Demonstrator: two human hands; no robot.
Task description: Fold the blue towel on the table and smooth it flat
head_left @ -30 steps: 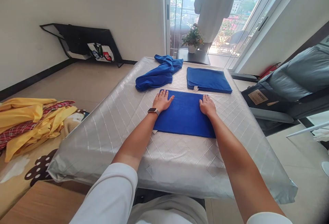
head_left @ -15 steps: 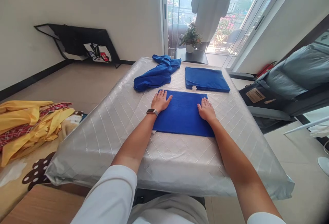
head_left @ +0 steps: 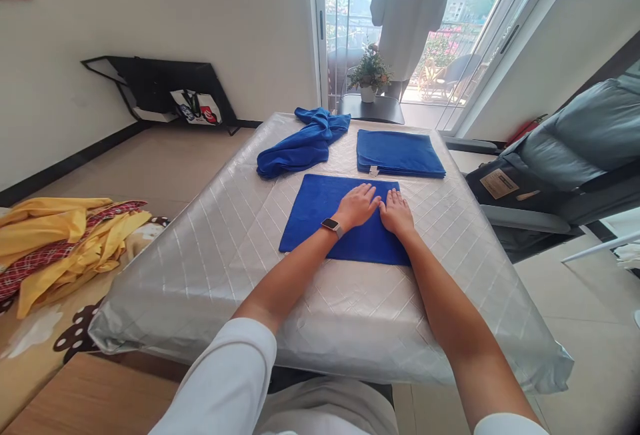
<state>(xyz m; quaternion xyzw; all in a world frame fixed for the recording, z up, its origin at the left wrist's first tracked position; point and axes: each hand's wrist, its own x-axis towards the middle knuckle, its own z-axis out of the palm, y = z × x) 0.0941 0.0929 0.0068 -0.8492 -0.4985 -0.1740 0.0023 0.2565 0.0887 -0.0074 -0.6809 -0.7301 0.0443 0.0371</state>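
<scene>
A folded blue cloth [head_left: 315,212], shaped into a flat rectangle, lies on the silver quilted tablecloth [head_left: 210,275] in front of me. My left hand [head_left: 359,204] rests flat on it right of its middle, fingers stretched out. Close beside it, my right hand [head_left: 397,214] lies flat near the cloth's right edge, fingers extended. The two hands nearly meet at the thumbs. Beyond them sits a stack of folded blue cloth [head_left: 403,153] with a small white tag at its front edge. A crumpled blue cloth [head_left: 303,142] lies to the far left of the stack.
A potted plant [head_left: 369,72] stands on a dark chair behind the table. A person in a light coat [head_left: 413,15] is by the glass door. Yellow cloth [head_left: 55,235] lies low on the left. A grey chair with a puffy cushion [head_left: 580,148] is at the right.
My left hand has slid rightward from the left edge of the folded blue cloth to beside my right hand. The right hand has stayed near the right edge.
</scene>
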